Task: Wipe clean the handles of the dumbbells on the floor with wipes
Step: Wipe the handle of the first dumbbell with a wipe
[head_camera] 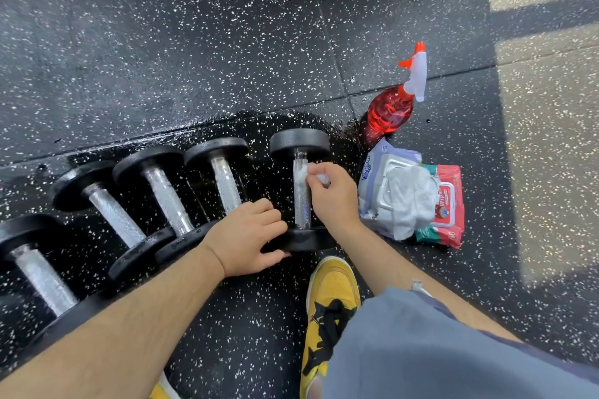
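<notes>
So the right hand (334,194) is pinching a crumpled white wipe (317,175) between thumb and fingertips and has it pressed against the upper part of the knurled handle (301,201) of the rightmost dumbbell (299,142). The left hand (249,233) is clamped on the near head of that same dumbbell, fingers curled over its top edge and thumb tucked along the bottom. That dumbbell lies on the floor (194,42), which is black speckled rubber and looks glossy and wet around the weights. Four more dumbbells (168,197) lie in a row to its left, packed side by side, handles all pointing away. Just to the right there's a blue and white wipes pack (377,168) with a loose white sheet (411,197) bunched on top, and it sits on a red wipes pack (449,204). Behind those stands a spray bottle (389,110) of red liquid. Down near the bottom you get a yellow shoe (334,295) and grey shorts (437,350).
</notes>
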Tool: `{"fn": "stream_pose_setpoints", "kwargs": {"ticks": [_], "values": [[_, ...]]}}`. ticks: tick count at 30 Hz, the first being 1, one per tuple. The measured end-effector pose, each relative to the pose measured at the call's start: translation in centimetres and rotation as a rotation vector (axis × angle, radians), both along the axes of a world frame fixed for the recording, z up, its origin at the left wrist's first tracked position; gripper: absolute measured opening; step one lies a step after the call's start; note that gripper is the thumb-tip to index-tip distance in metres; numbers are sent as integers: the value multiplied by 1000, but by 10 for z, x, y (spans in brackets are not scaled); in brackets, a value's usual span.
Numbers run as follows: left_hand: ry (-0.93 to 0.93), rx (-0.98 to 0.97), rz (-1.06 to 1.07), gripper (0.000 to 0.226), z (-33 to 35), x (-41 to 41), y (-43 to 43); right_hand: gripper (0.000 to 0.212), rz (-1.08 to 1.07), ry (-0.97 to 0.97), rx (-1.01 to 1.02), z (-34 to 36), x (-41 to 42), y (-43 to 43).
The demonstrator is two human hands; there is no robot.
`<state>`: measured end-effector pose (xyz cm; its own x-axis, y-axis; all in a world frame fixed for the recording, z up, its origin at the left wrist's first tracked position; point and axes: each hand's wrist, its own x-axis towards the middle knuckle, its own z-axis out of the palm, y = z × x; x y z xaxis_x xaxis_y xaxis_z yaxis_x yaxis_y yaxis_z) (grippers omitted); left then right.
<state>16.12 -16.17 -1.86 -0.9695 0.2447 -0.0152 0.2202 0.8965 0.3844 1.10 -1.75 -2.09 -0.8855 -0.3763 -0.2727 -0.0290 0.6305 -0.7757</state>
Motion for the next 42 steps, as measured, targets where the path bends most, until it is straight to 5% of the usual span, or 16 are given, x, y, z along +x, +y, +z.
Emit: {"fn": "stream_pose_setpoints", "kwargs": {"ticks": [5,16,21,28,36,42], "values": [[20,-8,-2,37,2,-3,1,8,-44,-62,-23,8,-18,-13],[18,19,12,38,0,0,0,18,311,364,126,5,-9,-20],[9,11,15,39,-2,0,-1,13,489,393,176,10,-7,-14],[22,17,27,42,-3,2,-2,8,285,425,97,-1,8,-10],[11,30,30,42,-5,2,-2,14,58,165,-24,2,-6,-11],[24,16,27,43,-6,5,-3,13,129,150,-48,7,10,8]]}}
